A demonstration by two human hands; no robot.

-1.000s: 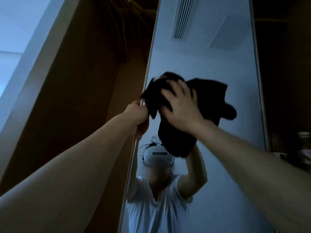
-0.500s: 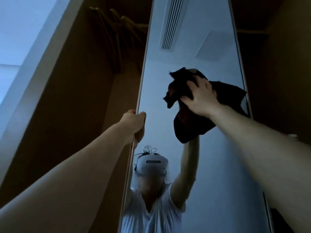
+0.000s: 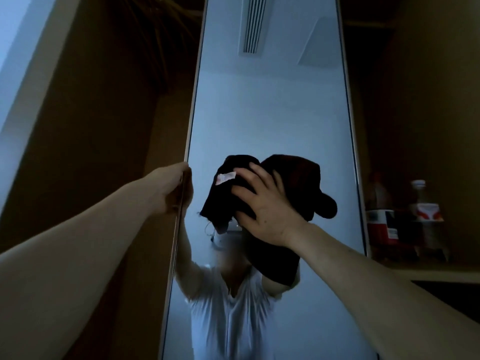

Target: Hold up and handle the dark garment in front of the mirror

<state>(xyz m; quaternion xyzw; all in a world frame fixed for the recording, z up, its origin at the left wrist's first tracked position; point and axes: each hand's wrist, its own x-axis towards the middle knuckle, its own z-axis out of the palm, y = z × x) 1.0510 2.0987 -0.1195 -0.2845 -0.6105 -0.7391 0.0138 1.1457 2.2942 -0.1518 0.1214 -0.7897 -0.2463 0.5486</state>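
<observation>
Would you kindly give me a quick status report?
Left hand grips mirror's left edge. Right hand presses dark cloth flat on glass. Nothing in the way.

Single head-worn wide-angle view, tilted upward and forward, close to a tall mirror door [image 3: 270,120]; both forearms entering from the lower corners, wardrobe interior to either side. No second view for overlap.

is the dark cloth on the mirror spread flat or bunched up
Bunched up. The dark cloth sits in rumpled folds under the right hand against the mirror, one corner hanging down and a small pale tag showing.
</observation>
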